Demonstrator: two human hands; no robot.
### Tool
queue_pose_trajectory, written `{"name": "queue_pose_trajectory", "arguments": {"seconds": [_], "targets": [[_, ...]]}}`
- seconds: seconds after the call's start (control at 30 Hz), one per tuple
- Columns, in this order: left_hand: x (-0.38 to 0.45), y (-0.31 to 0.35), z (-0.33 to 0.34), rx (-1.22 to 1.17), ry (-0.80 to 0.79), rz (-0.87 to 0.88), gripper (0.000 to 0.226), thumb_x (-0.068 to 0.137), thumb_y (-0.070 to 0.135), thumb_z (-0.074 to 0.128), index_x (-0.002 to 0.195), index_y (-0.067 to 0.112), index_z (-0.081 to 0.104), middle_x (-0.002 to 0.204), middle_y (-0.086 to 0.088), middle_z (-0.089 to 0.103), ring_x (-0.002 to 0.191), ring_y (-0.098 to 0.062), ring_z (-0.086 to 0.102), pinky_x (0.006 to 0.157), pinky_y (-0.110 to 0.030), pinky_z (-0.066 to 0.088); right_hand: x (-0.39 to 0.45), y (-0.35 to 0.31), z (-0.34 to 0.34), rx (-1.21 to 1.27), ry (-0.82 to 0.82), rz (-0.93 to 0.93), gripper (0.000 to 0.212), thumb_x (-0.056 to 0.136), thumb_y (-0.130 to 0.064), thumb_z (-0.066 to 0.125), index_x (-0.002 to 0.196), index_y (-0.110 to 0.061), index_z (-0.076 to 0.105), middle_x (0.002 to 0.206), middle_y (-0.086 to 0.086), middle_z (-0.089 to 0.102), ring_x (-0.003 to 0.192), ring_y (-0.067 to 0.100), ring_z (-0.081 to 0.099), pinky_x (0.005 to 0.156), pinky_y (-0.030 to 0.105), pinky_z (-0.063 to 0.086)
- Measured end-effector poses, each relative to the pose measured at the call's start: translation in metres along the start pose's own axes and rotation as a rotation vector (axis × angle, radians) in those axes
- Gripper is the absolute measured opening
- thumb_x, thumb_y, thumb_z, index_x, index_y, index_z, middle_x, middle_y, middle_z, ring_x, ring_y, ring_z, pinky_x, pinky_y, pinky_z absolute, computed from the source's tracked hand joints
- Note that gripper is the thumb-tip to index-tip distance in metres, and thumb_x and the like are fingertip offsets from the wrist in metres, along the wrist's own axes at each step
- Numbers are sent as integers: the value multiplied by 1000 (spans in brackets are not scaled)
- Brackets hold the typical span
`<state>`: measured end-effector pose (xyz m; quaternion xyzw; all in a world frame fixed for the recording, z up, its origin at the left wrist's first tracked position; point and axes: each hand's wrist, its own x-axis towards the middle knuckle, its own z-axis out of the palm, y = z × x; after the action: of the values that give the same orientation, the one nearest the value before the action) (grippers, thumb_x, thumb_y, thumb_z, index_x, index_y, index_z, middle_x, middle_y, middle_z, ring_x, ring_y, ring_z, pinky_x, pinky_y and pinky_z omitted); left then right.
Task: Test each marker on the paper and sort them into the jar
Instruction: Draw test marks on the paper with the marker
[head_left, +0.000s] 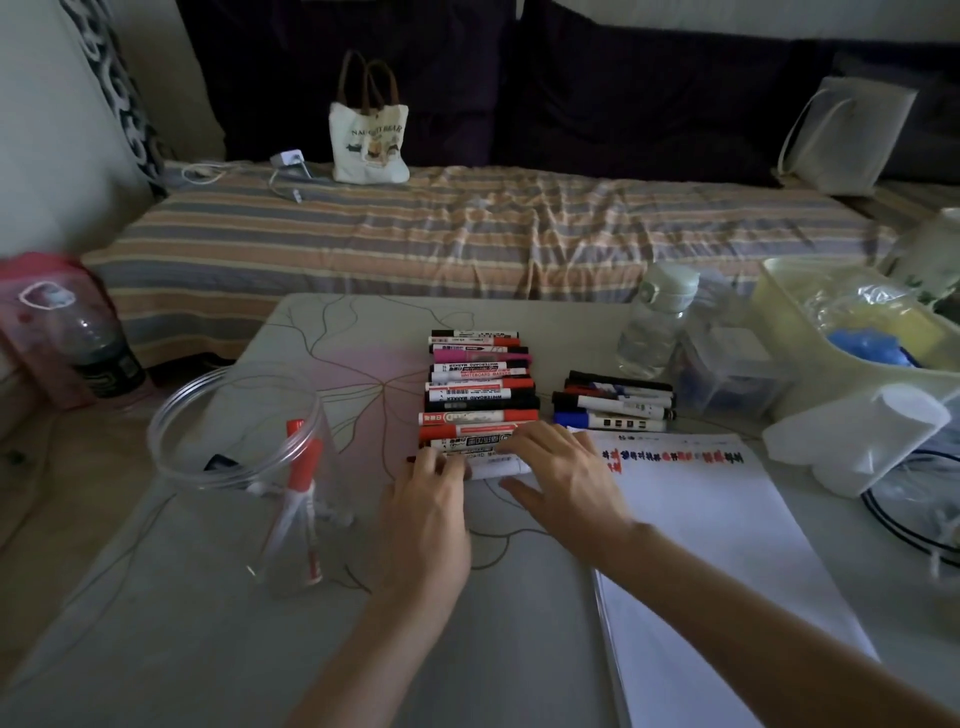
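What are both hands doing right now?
Left hand: fingers resting on the nearest marker, grip unclear.
Right hand: open, fingers spread over the same marker.
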<state>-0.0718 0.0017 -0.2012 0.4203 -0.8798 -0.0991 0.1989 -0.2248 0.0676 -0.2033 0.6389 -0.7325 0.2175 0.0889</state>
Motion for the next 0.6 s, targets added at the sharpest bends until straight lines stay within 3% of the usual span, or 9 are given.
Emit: {"name": "queue_pose_trajectory", "arguments": {"seconds": [0.13,0.37,0.6], "targets": [[-6,-2,-4,18,-13,-3,45,86,9,62,127,26,52,122,6,50,110,-16,51,91,-29,44,3,-3,3,-23,-40,97,46,66,-37,86,106,-23,67,105,-3,66,97,23,61,80,40,51],[-10,-14,-11,32,-1,-12,43,87,13,64,125,28,51,129,9,46,116,-16,45,95,-29,40,-8,-12,3,-74,-81,42,37,68,-42,83,100,-28,70,103,-5,63,95,21,59,79,40,49],[-15,-12,-12,4,-52,-40,45,93,14,56,134,27,41,132,5,44,120,-16,41,98,-28,40,4,-28,1,-143,-267,127,40,91,-48,57,122,-23,55,128,-1,48,118,20,41,102,38,36]]}}
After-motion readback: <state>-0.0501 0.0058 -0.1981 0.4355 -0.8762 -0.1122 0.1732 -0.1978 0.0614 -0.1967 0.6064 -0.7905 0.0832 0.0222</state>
